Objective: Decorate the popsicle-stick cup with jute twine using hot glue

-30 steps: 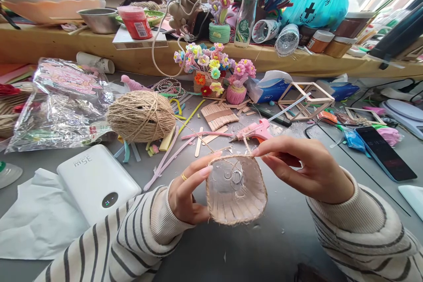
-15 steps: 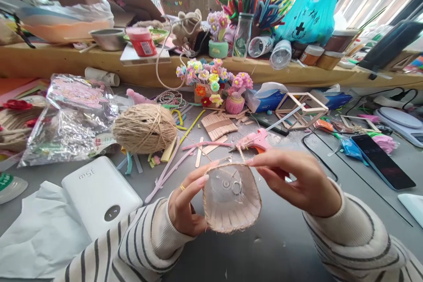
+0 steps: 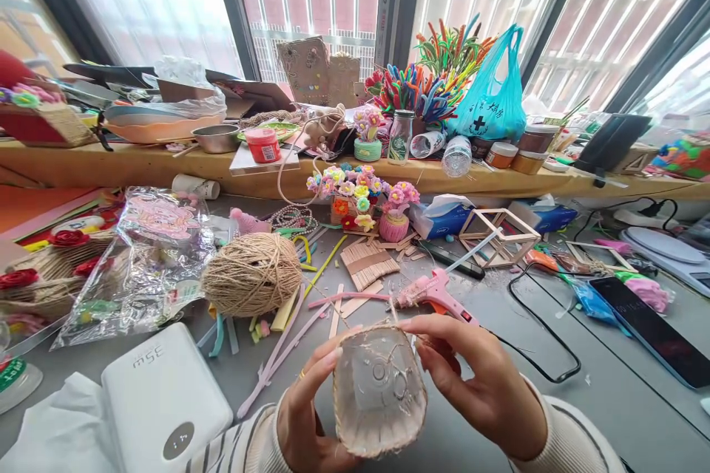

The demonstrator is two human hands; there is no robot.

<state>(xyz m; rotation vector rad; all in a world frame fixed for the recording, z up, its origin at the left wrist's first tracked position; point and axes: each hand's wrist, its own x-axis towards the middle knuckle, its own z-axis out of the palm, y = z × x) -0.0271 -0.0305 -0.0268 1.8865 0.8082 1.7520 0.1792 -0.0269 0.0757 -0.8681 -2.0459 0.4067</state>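
A clear, squarish plastic cup [image 3: 377,403] faces me with its open side, twine running around its rim. My left hand [image 3: 310,406] is wrapped round the cup's left side. At the upper right of the rim, my right hand [image 3: 477,377] has its fingers closed on the twined edge. A thin strand of twine leads from the rim toward the big twine ball [image 3: 252,273] at left. Behind my right hand lies a pink glue gun [image 3: 435,292], its nozzle near the rim.
Popsicle sticks [image 3: 369,264], pink strips [image 3: 277,362] and a wooden frame [image 3: 499,236] lie beyond the cup. A white power bank [image 3: 166,392] sits at left, a phone [image 3: 654,329] at right. Crochet flowers [image 3: 355,192] stand before the crowded ledge [image 3: 333,181].
The view has tilted up, showing more window, and the hands and cup appear lower. My right hand's fingers have come closer round the rim.
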